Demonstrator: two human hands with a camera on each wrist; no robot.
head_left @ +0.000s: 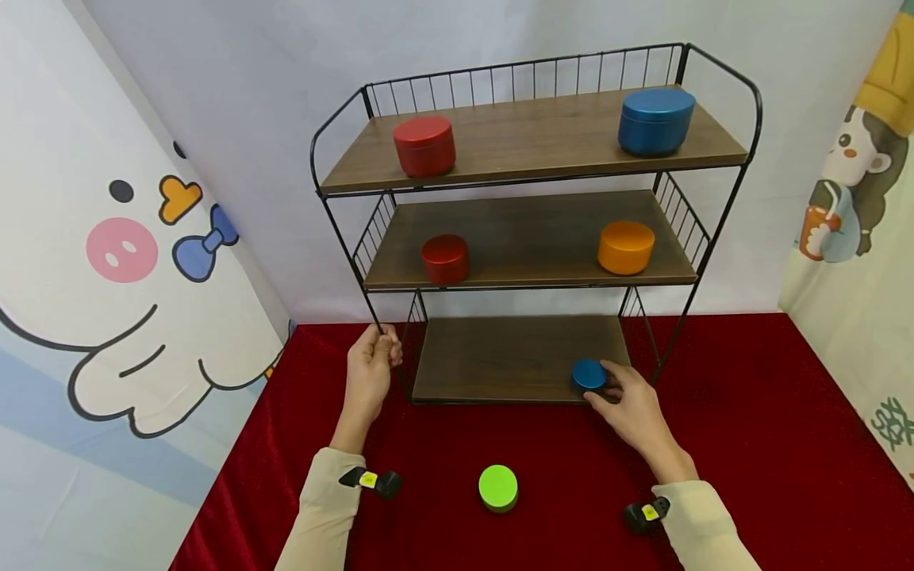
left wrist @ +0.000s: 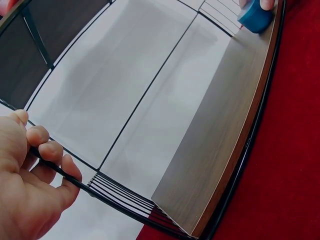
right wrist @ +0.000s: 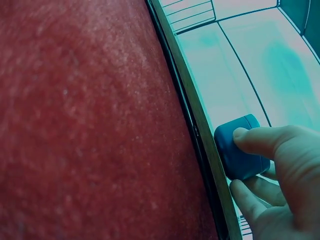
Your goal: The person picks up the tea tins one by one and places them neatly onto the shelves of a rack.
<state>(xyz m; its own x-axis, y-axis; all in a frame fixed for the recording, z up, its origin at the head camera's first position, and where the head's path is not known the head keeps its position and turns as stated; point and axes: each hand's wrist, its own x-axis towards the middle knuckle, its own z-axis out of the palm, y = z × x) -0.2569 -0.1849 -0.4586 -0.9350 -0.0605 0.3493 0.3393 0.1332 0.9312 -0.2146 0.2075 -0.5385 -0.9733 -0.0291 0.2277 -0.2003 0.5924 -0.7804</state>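
A three-tier rack with brown wooden shelves stands on a red cloth. My left hand [head_left: 373,358] grips its black metal post [left wrist: 112,204] at the left side, fingers curled round the bar. My right hand [head_left: 634,400] pinches a small round blue tin [head_left: 589,373] between thumb and fingers at the right front of the bottom shelf [head_left: 514,357]. In the right wrist view the thumb presses on the side of the tin, and its base is right at the shelf. A lime green round tin [head_left: 498,487] sits on the cloth between my forearms.
On the top shelf [head_left: 528,135] are a red tin [head_left: 424,147] at left and an oval blue tin [head_left: 655,121] at right. The middle shelf [head_left: 528,234] bears a smaller red tin [head_left: 446,259] and an orange tin [head_left: 625,247]. Printed cloth walls surround the table.
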